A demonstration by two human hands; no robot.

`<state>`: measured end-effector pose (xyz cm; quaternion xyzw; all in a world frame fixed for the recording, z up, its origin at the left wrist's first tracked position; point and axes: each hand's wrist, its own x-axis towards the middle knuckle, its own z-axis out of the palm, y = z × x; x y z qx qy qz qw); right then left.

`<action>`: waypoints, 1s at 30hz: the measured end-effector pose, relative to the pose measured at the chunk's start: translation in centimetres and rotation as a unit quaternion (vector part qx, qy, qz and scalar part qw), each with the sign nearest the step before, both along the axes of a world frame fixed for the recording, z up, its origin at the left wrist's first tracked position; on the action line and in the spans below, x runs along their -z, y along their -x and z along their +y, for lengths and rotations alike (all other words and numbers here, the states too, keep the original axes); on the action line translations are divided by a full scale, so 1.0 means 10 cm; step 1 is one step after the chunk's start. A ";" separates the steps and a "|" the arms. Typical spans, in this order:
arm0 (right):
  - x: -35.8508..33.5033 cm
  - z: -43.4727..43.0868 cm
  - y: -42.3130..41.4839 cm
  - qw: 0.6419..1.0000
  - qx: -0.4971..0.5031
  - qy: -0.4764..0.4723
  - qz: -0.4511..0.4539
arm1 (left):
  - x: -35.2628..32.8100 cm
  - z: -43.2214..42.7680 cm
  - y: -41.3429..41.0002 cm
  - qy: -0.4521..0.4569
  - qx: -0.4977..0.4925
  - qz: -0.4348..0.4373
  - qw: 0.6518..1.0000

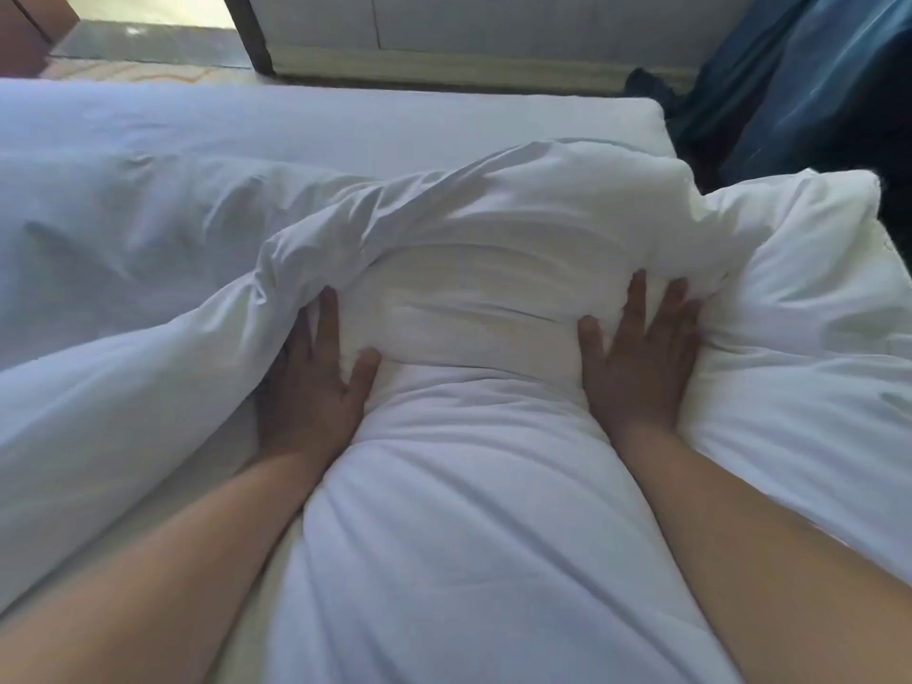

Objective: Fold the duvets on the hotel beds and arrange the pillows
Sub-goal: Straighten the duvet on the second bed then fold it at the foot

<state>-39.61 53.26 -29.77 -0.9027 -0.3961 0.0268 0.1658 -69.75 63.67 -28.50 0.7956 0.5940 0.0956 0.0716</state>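
Observation:
A bulky white duvet (474, 486) lies bunched in front of me on the bed, running from the near edge up to a rumpled hump in the middle. My left hand (316, 377) presses flat against the hump's left side, fingers straight and partly tucked under a fold. My right hand (641, 353) presses flat against its right side, fingers spread. A white pillow (809, 269) lies to the right of the hump, touching it. More duvet spreads away to the left (123, 269).
The bare white mattress sheet (345, 120) stretches across the far side of the bed. Beyond it stand a pale wall panel (493, 27) and a dark frame post (247, 27). Blue curtains (814, 76) hang at the right, with dark items at their foot.

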 end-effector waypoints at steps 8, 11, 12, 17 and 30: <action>0.01 0.04 0.01 0.999 0.003 0.009 -0.036 | 0.11 0.11 0.02 -0.010 0.015 0.013 1.000; -0.10 0.05 -0.01 0.999 0.001 0.035 -0.001 | 0.04 0.09 0.01 0.012 0.003 0.029 1.000; -0.19 0.01 0.00 0.999 -0.006 0.047 0.017 | 0.02 0.08 0.00 0.033 -0.001 0.030 0.999; -0.59 -0.79 0.59 0.986 -0.115 0.065 0.107 | -0.41 -0.35 0.19 0.177 0.050 0.026 0.983; -0.43 -3.65 0.89 0.977 -0.070 0.199 -0.025 | -0.31 -3.03 2.33 0.077 0.026 0.124 0.989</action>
